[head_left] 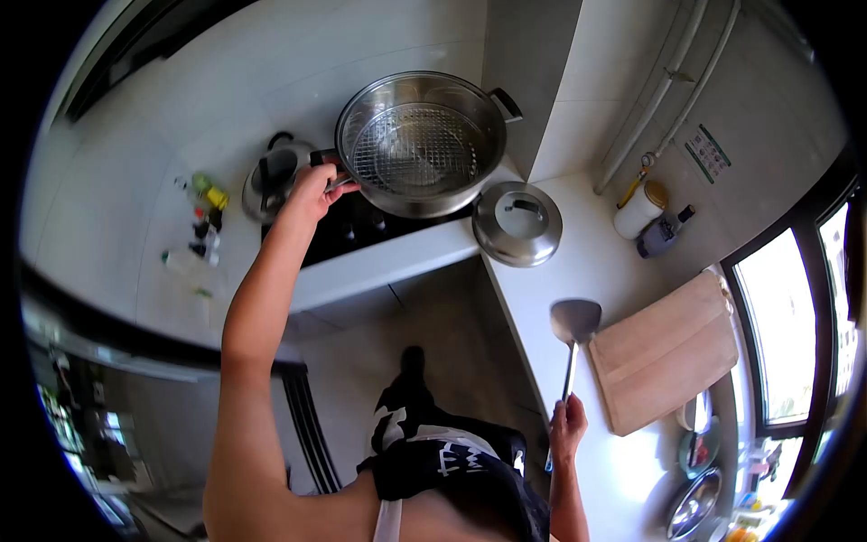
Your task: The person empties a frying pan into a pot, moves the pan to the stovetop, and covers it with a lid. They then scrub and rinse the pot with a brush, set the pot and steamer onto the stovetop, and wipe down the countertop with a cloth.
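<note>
With fingers clamped on its side handle, the left hand [316, 191] is seemingly steadying the pot [415, 204] over the stove [330, 237], while the right hand [568, 427] is clasping the spatula [575, 320], any next move calling for balance.

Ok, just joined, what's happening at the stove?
A person has their left hand at the handle side of the wide steel pot on the stove; I can't tell how firmly it grips. The pot is uncovered, with a wire rack inside. Their right hand holds a spatula over the counter, away from the pot. A steel lid sits beside the pot.
</note>
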Demonstrator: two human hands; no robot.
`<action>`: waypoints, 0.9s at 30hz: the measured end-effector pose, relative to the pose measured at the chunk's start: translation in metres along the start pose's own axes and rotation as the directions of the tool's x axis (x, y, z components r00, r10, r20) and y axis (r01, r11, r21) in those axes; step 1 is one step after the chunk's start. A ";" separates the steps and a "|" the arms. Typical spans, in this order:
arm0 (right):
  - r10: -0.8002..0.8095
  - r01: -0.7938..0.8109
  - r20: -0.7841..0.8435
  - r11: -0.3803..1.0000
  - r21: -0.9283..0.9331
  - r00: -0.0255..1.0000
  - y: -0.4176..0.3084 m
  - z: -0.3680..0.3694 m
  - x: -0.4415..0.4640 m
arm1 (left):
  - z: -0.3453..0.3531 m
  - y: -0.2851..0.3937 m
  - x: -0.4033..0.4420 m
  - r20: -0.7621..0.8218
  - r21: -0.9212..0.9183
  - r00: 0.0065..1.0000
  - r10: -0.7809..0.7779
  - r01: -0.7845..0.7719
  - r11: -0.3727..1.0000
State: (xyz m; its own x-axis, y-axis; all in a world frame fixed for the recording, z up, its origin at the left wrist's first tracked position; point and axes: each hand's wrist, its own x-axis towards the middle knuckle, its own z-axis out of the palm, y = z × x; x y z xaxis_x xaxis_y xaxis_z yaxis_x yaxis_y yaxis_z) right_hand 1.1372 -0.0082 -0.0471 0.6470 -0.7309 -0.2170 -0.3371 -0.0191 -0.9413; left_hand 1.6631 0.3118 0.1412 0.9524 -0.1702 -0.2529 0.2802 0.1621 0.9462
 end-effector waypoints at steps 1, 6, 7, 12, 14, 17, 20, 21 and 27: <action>0.013 -0.013 0.029 1.000 0.007 1.000 -0.034 0.036 0.007 | -0.003 0.012 0.045 0.049 0.004 0.999 -0.005 0.004 1.000; 0.060 -0.137 0.294 0.959 0.248 0.954 -0.129 0.134 0.030 | -0.037 0.016 0.203 0.070 0.000 0.995 -0.068 0.069 0.998; 0.061 -0.131 0.265 0.958 0.257 0.962 -0.138 0.150 0.033 | -0.051 0.016 0.225 0.114 -0.004 0.988 -0.102 0.103 0.995; 0.120 -0.171 0.360 0.979 0.113 0.925 -0.166 0.189 0.057 | -0.058 0.017 0.269 0.045 0.054 0.995 -0.087 0.085 0.995; 0.146 -0.191 0.358 0.977 0.093 0.922 -0.165 0.202 0.066 | -0.066 0.009 0.286 0.076 0.084 0.988 -0.137 0.130 0.988; 0.165 -0.207 0.365 0.975 0.079 0.916 -0.166 0.214 0.083 | -0.077 -0.003 0.304 0.081 0.109 0.980 -0.180 0.171 0.979; 0.165 -0.212 0.389 0.974 0.083 0.906 -0.165 0.224 0.109 | -0.086 -0.011 0.306 0.050 0.075 0.960 -0.275 0.271 0.960; 0.161 -0.211 0.398 0.974 0.086 0.903 -0.167 0.227 0.117 | -0.086 -0.013 0.307 0.053 0.081 0.957 -0.284 0.280 0.957; 0.119 -0.153 0.433 0.987 0.045 0.894 -0.184 0.237 0.165 | -0.072 -0.006 0.284 0.018 0.108 0.958 -0.285 0.282 0.953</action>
State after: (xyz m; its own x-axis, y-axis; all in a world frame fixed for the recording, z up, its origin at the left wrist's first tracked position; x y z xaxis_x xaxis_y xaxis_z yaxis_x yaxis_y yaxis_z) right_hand 1.4683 0.0363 0.0294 0.8340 -0.3601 -0.4179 -0.4012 0.1240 -0.9075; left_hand 1.9402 0.3327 0.0496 0.8308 -0.2264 -0.5084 0.5224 0.0021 0.8527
